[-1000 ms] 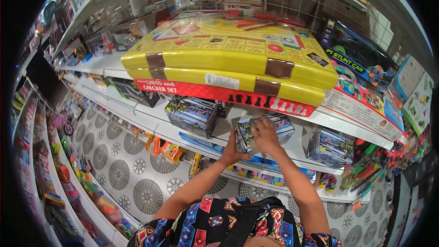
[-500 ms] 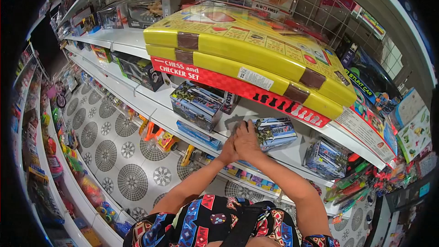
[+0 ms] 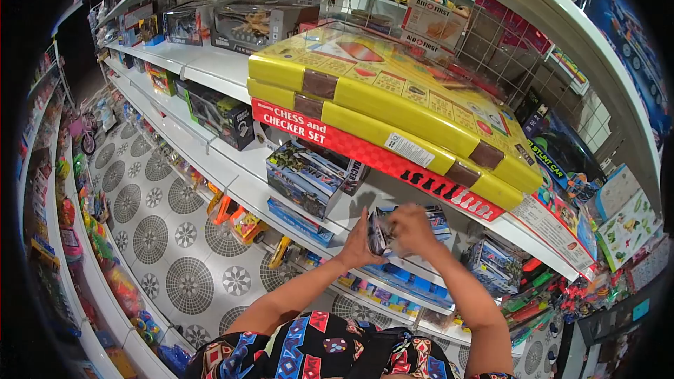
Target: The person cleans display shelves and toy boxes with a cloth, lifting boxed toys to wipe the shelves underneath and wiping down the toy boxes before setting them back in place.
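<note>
My left hand (image 3: pixel 357 247) grips the left end of a blue toy tank box (image 3: pixel 439 223), with the thumb up along its side. The dark end of that box is turned partly toward me at the shelf's front edge. Over its near end is my right hand (image 3: pixel 411 231), smeared by motion, with its fingers hard to make out. Beside my left hand, on the same shelf, stands another blue tank box (image 3: pixel 302 177). A flat light-blue box (image 3: pixel 300 222) lies in front of that one.
Above my hands, yellow game boxes (image 3: pixel 393 84) rest on a red chess and checker set (image 3: pixel 288 121) that juts over the shelf edge. Another tank box (image 3: pixel 495 265) stands to the right. A patterned tile floor (image 3: pixel 189 284) and a facing toy shelf (image 3: pixel 116 309) lie left.
My hands, together at the box's left end before, have separated. The right hand has moved right over the box, and the box's dark end now shows between them. The view has shifted slightly.
</note>
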`<action>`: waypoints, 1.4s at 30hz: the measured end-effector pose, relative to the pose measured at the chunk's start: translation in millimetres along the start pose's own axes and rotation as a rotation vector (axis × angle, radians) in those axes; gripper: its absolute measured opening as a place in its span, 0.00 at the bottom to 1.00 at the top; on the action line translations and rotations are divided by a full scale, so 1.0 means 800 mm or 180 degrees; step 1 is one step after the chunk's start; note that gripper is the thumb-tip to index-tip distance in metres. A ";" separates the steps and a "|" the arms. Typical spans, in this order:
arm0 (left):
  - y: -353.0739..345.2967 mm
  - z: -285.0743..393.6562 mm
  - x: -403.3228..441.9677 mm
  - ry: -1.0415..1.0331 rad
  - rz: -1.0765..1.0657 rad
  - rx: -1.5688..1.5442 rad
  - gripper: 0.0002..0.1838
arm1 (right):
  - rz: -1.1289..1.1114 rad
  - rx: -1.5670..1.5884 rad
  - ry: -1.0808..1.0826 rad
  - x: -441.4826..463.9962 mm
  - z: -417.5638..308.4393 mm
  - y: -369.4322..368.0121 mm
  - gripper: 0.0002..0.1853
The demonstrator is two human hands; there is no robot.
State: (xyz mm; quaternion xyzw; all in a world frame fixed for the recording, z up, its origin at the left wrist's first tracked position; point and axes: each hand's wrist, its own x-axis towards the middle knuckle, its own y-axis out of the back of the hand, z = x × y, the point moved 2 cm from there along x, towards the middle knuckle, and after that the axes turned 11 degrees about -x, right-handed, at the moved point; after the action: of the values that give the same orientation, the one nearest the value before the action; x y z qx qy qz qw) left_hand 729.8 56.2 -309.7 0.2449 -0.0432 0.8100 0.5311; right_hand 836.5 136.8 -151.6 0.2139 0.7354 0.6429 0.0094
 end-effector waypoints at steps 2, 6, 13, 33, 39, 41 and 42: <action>-0.002 0.033 0.016 0.0165 0.0064 0.0064 0.76 | 0.0117 0.1017 -0.1007 0.015 0.047 -0.003 0.07; -0.004 0.046 0.021 0.0133 0.0078 0.0127 0.72 | 0.0453 -0.1388 -0.0310 0.064 0.129 -0.079 0.12; -0.011 0.049 -0.011 0.0125 0.0172 0.0626 0.66 | -0.3037 0.0415 0.0442 0.108 0.108 -0.113 0.20; 0.061 0.069 -0.059 0.0217 0.0358 0.0884 0.64 | 0.1169 -0.1755 -0.1968 -0.108 0.349 -0.153 0.29; 0.070 0.070 -0.061 0.0750 0.0551 -0.0551 0.67 | 0.0750 -0.1289 -0.2519 -0.123 0.333 -0.162 0.23; 0.080 0.083 -0.071 0.0995 0.0733 -0.0997 0.66 | 0.0670 -0.1247 -0.2603 -0.123 0.340 -0.157 0.23; 0.089 0.082 -0.081 0.0987 0.0691 -0.0937 0.66 | 0.0651 -0.1236 -0.2650 -0.124 0.344 -0.156 0.23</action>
State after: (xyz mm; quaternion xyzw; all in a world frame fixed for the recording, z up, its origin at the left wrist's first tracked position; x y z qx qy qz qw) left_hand 710.4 -50.5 -266.9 0.0314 -0.1049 0.8753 0.4711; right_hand 968.8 353.2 -343.7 0.5192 0.5104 0.6258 0.2799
